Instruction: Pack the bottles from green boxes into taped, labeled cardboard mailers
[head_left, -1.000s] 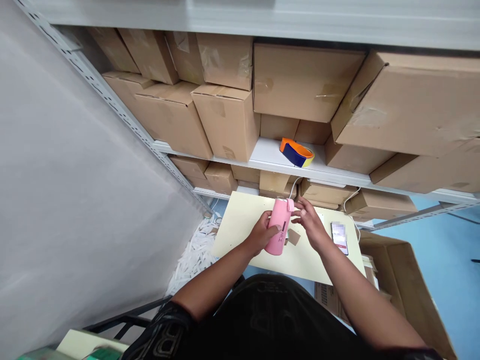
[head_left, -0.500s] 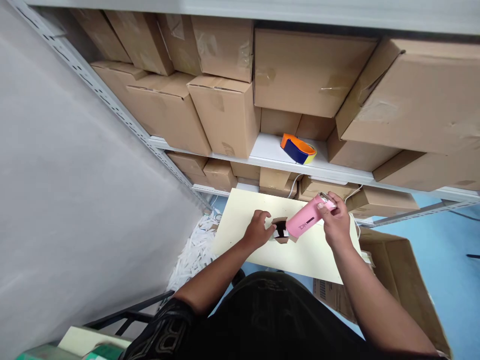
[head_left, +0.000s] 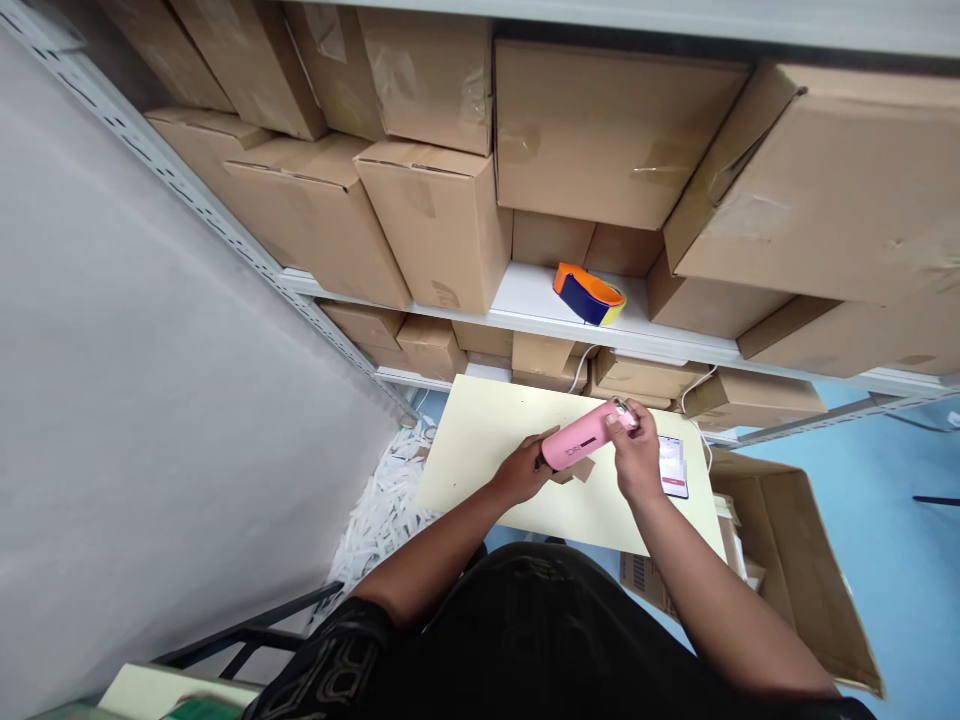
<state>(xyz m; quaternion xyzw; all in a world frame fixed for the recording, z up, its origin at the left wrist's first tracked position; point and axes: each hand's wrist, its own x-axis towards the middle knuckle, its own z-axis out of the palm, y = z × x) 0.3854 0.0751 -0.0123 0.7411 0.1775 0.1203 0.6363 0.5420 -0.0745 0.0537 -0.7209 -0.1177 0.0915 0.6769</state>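
Observation:
A pink tumbler (head_left: 577,442) with a dark bar and lettering lies slanted between my hands, above the pale tabletop. My right hand (head_left: 634,445) is closed round its shiny metal end at the right. At the tumbler's left end, my left hand (head_left: 525,468) is closed on a small cardboard box (head_left: 576,471). Only some brown flaps of this box show below the tumbler; the rest is hidden behind the tumbler and my fingers. I cannot tell whether the tumbler's end is inside it.
A phone (head_left: 673,467) with a lit screen lies on the table (head_left: 472,430). Behind stand shelves of cardboard boxes (head_left: 585,130), with an orange and blue band (head_left: 590,294) on one. A large open carton (head_left: 787,560) stands right; paper shreds (head_left: 379,500) cover the floor left.
My right hand and the tumbler have moved left and the tumbler now covers the box's opening. My left hand has closed in nearer its end. The phone has come into sight.

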